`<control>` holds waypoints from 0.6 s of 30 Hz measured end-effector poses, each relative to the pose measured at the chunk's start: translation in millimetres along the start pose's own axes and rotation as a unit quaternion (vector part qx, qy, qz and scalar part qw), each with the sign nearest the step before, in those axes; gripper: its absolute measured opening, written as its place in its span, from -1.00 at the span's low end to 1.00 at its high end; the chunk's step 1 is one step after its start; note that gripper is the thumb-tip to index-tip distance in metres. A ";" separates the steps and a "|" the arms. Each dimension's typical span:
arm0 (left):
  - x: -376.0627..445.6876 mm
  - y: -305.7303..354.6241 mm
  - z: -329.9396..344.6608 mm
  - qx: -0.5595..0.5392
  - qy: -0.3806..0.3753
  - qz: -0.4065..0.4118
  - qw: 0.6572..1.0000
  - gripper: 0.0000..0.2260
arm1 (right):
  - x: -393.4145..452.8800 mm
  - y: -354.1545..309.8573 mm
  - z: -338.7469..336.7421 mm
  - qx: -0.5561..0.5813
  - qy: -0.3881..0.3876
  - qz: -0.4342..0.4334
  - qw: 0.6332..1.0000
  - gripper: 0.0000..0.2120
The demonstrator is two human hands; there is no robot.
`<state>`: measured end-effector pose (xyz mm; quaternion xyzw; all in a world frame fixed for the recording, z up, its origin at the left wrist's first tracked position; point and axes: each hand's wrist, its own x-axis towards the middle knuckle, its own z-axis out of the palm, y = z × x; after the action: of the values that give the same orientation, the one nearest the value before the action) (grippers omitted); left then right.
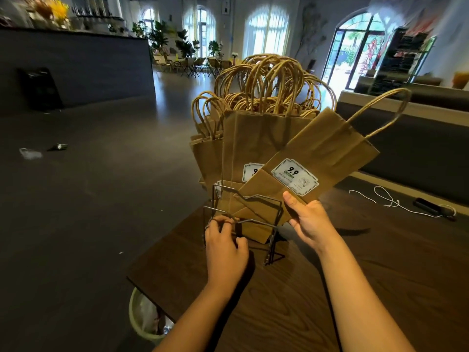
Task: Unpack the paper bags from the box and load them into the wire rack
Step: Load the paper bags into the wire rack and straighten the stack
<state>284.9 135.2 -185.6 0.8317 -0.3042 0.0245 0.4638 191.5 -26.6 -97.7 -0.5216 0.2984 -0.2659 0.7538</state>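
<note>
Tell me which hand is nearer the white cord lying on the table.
Right. The right hand grips the tilted paper bag toward the middle of the table, with the white cord farther off to its right. The left hand holds the wire rack front, farther left.

Left arm: bare forearm is extended forward from the lower edge of the view, wrist straight.
Left hand: seen from the back, knuckles up; fingers are curled around the front bar of the thin grey metal wire rack, the thumb tucked in towards the palm.
Right arm: bare forearm is raised from the lower right, angled inward to the left.
Right hand: the lower corner of the tilted flat brown paper bag with a white label is pinched, thumb laid on its front face, fingers hidden behind.
</note>
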 end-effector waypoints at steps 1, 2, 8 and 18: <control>0.5 -0.1 -0.3 -0.014 0.002 -0.010 1.000 -0.77 | -0.7 -0.6 1.2 -0.003 -0.004 0.001 1.000 -0.62; 0.4 0.8 -0.8 -0.025 0.005 -0.013 1.000 -0.77 | -1.6 -1.8 2.3 -0.006 -0.011 -0.001 1.000 -0.64; -0.2 5.8 -2.1 -0.063 0.018 -0.022 0.998 -0.70 | -7.9 -8.8 5.6 -0.166 -0.036 -0.070 0.983 -0.86; -0.4 3.7 2.3 -0.044 0.015 -0.013 0.999 -0.59 | -9.5 -11.8 -3.0 -0.317 0.050 -0.214 0.923 -0.64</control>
<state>282.1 132.1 -184.2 0.8138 -0.2868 0.0174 0.5051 181.9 -25.4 -85.7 -0.7706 0.2857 -0.3386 0.4580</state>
